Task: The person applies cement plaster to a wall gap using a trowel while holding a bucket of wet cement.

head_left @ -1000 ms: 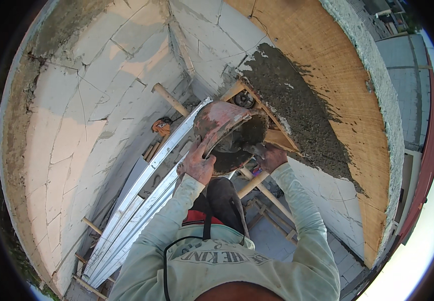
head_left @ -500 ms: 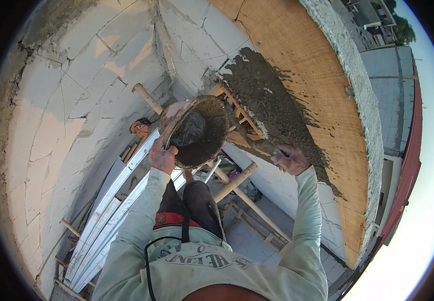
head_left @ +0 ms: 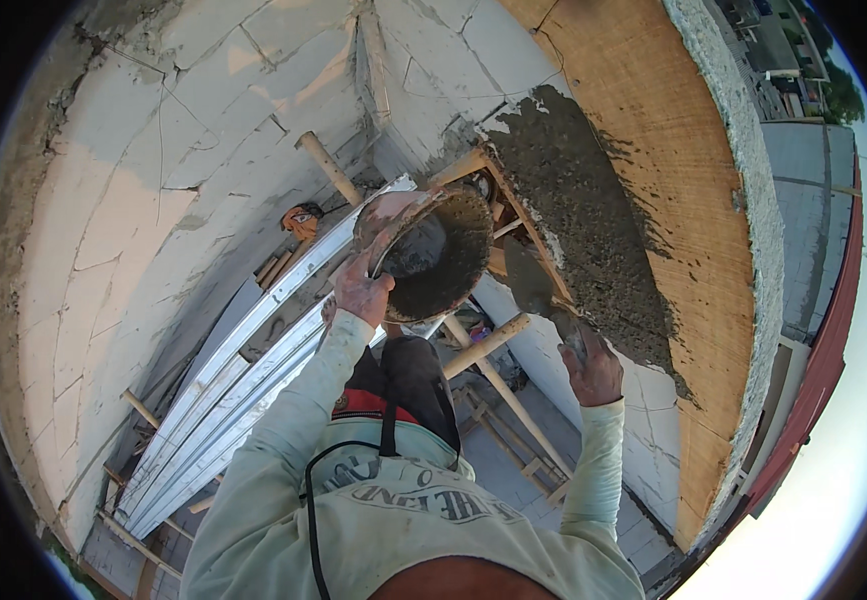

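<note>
My left hand grips the rim of a round, mortar-crusted bucket, tilted so that its inside shows. Some grey wet mix lies in it. In my right hand is the handle of a trowel, its blade raised between the bucket and the wall. Right of the blade, a dark band of rough wet mortar covers part of the wall, edged below by a wooden strip. My fingers hide most of the trowel's handle.
A tan board-like surface borders the mortar on the right. Pale block walls rise at the left. Long silvery metal channels lean below the bucket. Wooden poles cross beneath me, above a grey tiled floor.
The trowel has turned from edge-on, beside the wooden strip, to show its flat blade. My right hand has moved lower. The view has shifted, so bucket and wall appear further right.
</note>
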Demonstrator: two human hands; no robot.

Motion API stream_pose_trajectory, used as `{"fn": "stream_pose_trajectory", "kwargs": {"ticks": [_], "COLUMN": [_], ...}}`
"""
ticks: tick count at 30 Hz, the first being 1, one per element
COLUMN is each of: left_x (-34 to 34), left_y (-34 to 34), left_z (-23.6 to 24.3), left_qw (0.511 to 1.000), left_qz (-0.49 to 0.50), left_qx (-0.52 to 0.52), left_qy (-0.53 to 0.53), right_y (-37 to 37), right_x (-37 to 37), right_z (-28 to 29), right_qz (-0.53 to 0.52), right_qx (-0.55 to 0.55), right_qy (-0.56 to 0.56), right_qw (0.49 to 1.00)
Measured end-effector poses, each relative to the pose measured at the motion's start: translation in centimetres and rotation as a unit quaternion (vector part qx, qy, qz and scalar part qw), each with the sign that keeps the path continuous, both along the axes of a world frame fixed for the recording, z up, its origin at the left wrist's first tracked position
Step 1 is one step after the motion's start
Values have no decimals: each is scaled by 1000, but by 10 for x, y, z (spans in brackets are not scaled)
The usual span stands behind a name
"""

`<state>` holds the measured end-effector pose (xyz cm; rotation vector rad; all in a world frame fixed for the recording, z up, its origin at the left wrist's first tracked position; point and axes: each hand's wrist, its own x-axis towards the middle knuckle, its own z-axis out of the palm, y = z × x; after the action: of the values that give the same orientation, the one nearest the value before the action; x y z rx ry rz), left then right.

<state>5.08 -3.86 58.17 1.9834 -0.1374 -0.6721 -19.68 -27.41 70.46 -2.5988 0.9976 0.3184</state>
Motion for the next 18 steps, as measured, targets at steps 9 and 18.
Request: {"fn": "stream_pose_trajectory", "kwargs": {"ticks": [9, 18], "left_x": [-17, 6], "left_y": [8, 20], "left_z": [-2, 18], "left_qw": [985, 978], "left_qz": [-66, -92], "left_qx": [22, -63], "left_qy": [-157, -176], "right_y": [13, 7], "right_x": [101, 106], "right_z": [-118, -129], "right_qz": [220, 204], "right_qx": [-184, 47], "right_qy": [95, 84], "right_qw": [953, 974]}}
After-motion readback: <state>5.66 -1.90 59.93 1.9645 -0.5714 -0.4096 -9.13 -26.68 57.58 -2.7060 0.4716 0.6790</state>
